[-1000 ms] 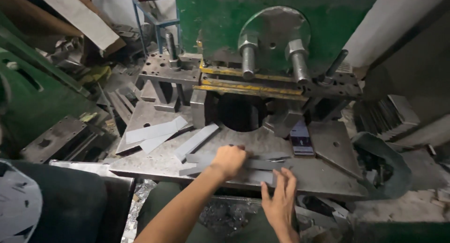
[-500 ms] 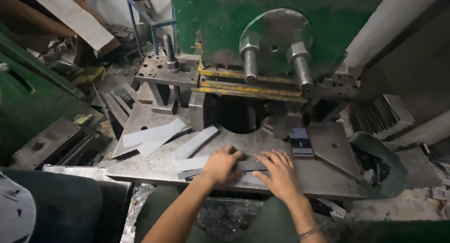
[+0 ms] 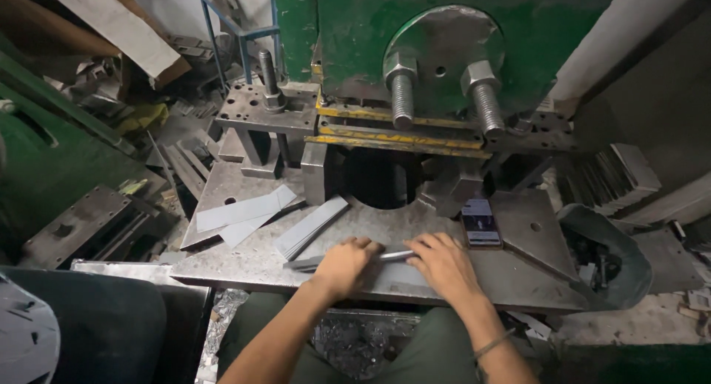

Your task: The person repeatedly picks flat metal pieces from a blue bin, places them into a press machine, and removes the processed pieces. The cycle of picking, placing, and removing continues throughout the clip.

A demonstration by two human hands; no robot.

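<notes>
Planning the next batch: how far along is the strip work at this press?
Done: nothing finished shows. In hand: left hand and right hand press a metal strip flat on the press table. Left: loose strips and sheets wait beside.

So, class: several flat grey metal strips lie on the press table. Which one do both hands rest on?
The metal strip nearest the person, spanning between left hand and right hand. The other strips lie untouched farther left.
</notes>
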